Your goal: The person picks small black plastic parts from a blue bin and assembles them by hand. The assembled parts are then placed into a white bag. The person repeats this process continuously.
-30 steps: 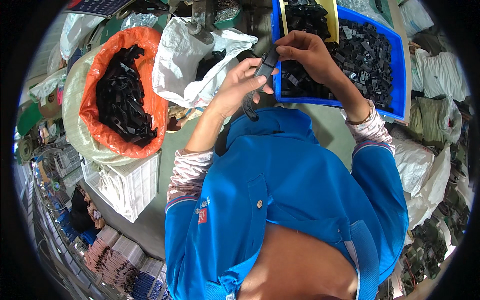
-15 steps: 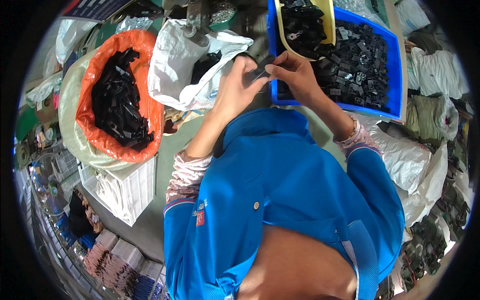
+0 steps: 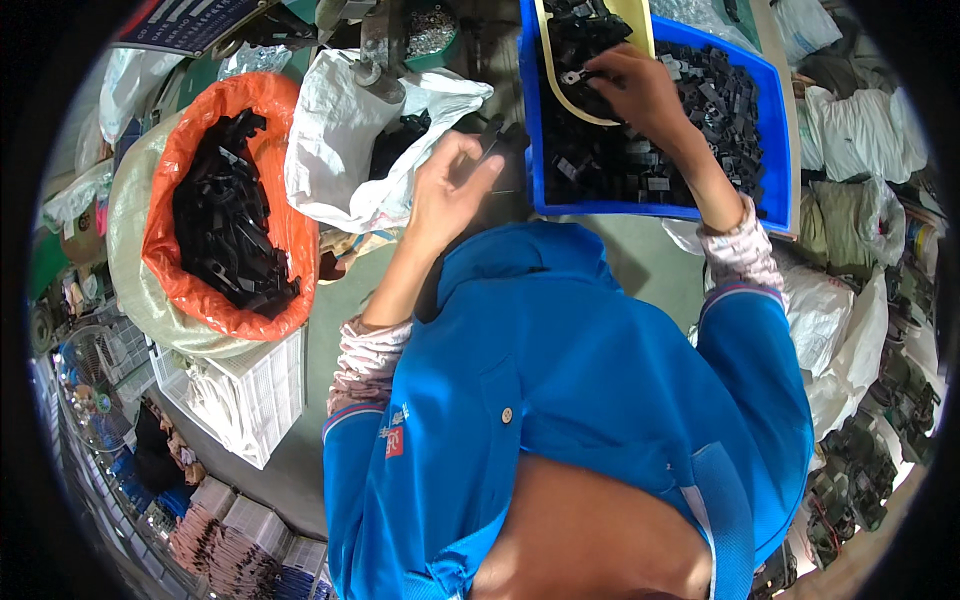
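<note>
My left hand [image 3: 450, 185] is closed around a small black plastic part [image 3: 490, 135], which sticks up between thumb and fingers beside the white sack [image 3: 335, 150]. Over the yellow tray [image 3: 648, 30], my right hand [image 3: 645, 95] has its fingers bent down among black plastic parts [image 3: 585, 30]. What its fingertips pinch, if anything, is hidden. A small pale piece with a ring [image 3: 572, 77] lies right by those fingertips. The yellow tray rests in a blue bin [image 3: 640, 210], which holds many more small black parts [image 3: 720, 110].
An orange-lined sack [image 3: 160, 230] of longer black parts stands at the left, above a white plastic crate [image 3: 270, 390]. A metal machine part [image 3: 378, 70] rises behind the white sack, near a green bowl [image 3: 432, 58] of small metal pieces. White bags [image 3: 860, 130] are stacked at the right.
My right hand has left the black part that both hands were at and moved up and right to the yellow tray. The left hand keeps the part, slightly lower and left.
</note>
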Demonstrator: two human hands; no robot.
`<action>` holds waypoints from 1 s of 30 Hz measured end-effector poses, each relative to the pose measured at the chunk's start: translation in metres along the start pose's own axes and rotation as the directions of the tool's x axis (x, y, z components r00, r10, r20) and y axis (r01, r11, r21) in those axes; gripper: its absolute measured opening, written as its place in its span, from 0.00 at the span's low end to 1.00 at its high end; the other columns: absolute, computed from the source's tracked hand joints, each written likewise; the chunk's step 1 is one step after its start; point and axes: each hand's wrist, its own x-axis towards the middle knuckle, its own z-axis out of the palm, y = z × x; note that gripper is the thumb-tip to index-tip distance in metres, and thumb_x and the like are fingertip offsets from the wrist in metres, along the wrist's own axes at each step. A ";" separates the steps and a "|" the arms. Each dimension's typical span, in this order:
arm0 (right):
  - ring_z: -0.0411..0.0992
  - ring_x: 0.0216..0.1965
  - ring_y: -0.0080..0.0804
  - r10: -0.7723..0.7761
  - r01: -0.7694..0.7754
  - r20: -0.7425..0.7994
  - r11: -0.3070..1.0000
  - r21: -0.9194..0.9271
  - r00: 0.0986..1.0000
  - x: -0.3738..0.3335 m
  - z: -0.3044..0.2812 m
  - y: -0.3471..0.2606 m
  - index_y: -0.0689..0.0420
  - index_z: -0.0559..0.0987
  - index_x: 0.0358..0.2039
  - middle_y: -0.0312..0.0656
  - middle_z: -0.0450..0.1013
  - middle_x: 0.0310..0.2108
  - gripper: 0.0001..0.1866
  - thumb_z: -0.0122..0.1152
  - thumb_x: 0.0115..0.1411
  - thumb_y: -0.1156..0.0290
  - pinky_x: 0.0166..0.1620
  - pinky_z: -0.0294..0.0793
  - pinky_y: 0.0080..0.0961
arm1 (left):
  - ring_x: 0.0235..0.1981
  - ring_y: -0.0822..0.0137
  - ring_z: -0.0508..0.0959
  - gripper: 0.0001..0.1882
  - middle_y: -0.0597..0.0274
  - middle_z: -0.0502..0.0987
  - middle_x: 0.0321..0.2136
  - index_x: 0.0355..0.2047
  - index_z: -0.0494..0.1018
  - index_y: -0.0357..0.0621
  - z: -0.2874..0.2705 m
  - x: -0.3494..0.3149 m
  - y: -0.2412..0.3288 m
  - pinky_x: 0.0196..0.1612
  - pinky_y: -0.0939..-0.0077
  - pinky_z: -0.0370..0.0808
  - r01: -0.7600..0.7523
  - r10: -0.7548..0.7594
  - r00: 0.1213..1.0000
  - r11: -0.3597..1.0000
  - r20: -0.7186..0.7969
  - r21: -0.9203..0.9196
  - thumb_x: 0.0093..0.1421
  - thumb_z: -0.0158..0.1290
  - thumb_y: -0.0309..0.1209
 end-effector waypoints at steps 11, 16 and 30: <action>0.71 0.44 0.45 -0.359 0.345 -0.020 0.908 -0.237 0.933 0.021 0.025 0.012 0.57 0.76 0.41 0.43 0.74 0.40 0.14 0.61 0.51 0.77 0.50 0.68 0.38 | 0.31 0.75 0.79 0.13 0.57 0.76 0.43 0.26 0.63 0.42 -0.024 0.003 0.007 0.26 0.85 0.72 -0.013 -0.003 0.999 0.940 -0.045 -0.340 0.60 0.58 0.23; 0.74 0.36 0.20 0.100 -0.028 -0.084 0.790 0.613 0.991 0.023 0.004 -0.044 0.61 0.75 0.52 0.37 0.76 0.38 0.15 0.55 0.66 0.70 0.45 0.73 0.18 | 0.34 0.75 0.79 0.12 0.53 0.76 0.48 0.26 0.64 0.42 -0.047 -0.001 0.001 0.27 0.84 0.73 0.000 -0.014 0.999 0.951 -0.045 -0.310 0.59 0.58 0.23; 0.74 0.38 0.22 0.039 -0.252 0.282 0.576 0.778 0.959 0.059 0.051 -0.140 0.61 0.78 0.49 0.40 0.78 0.38 0.15 0.61 0.60 0.78 0.43 0.75 0.20 | 0.37 0.66 0.79 0.14 0.48 0.78 0.50 0.26 0.64 0.38 -0.110 0.006 -0.004 0.40 0.74 0.74 -0.187 0.191 0.979 0.980 -0.074 0.066 0.53 0.61 0.25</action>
